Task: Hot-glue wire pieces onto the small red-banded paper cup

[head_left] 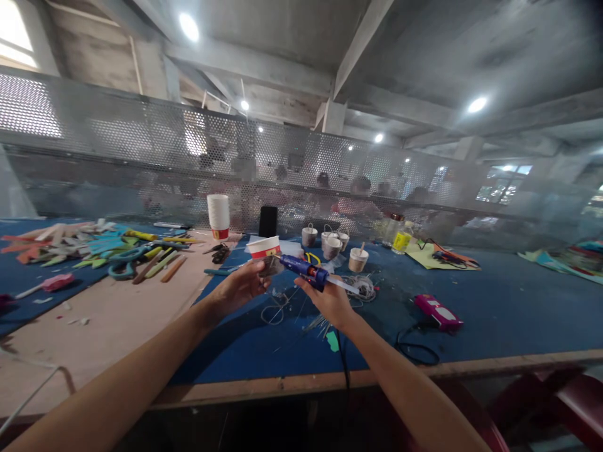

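Note:
My left hand point(241, 286) is closed around a paper cup point(264, 247), white at the rim with a red and yellow band. Its lower part looks greyish and wrapped, though my fingers hide some of it. A blue hot glue gun point(305, 270) is gripped in my right hand point(332, 304), with a pale glue stick point(343, 285) poking out of its back. The gun's nozzle points left and meets the cup's side, or comes very near it. Below my hands, loose grey cord point(276, 312) lies on the blue tabletop point(226, 351).
Several grey-wrapped cups point(332, 247) stand behind the gun, near a tan cup point(358, 260). A stack of paper cups point(218, 215) and a black phone point(268, 221) are farther back. Scissors point(125, 267) lie left. At right sit a yellow-labelled bottle point(402, 240) and a magenta box point(438, 312).

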A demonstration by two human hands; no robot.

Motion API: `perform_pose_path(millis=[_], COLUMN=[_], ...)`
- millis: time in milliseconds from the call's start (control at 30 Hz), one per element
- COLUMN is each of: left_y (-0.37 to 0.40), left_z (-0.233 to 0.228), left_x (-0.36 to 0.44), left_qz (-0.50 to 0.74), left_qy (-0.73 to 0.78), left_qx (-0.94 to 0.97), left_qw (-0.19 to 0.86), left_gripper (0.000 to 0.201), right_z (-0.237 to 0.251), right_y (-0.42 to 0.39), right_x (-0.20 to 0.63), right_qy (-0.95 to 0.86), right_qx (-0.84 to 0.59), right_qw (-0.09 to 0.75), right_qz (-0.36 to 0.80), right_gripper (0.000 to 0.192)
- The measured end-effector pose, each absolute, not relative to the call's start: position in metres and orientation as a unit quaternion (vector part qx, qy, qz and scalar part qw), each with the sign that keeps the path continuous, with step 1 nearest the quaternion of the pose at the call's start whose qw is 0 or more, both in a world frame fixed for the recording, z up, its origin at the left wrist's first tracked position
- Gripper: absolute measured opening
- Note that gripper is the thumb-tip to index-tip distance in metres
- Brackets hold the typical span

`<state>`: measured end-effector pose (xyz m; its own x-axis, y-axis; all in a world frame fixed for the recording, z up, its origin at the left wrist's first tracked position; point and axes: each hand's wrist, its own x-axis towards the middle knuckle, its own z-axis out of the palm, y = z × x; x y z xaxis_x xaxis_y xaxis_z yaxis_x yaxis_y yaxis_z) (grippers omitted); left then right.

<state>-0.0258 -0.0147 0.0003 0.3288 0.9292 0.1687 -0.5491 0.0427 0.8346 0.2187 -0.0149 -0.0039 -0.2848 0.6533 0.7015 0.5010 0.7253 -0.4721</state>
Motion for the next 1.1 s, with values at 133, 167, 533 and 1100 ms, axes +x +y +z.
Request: perform_pose_path(millis=[133, 167, 533, 1100], left_y=[-0.0149, -0.0145, -0.0167, -0.0158], left_z=[-0.0001, -0.0007, 0.0017, 0.0001], left_x=[-0.0256, -0.0258, -0.0242, -0.0253], left_qz=[0.537, 0.537, 0.538, 0.539], left_qy=[0.217, 0.217, 0.208, 0.219], left_qx=[0.439, 0.439, 0.447, 0.45], left_qw=[0.687, 0.687, 0.684, 0.678], left_gripper=[0.037, 0.037, 0.041, 0.033], right_z=[-0.0068, -0.0076, -0.009, -0.0082], right_y=[-0.0124, -0.0116, -0.0111, -0.0114], right_x=[0.219, 0.2192, 0.2196, 0.2206], right_qy=[-0.798, -0.799, -0.798, -0.802], right_qx=[-0.36, -0.359, -0.352, -0.352], right_qw=[0.479, 0.479, 0.485, 0.481], right_qz=[0.063, 0.062, 0.062, 0.036], right_gripper=[0.039, 0.039, 0.037, 0.033])
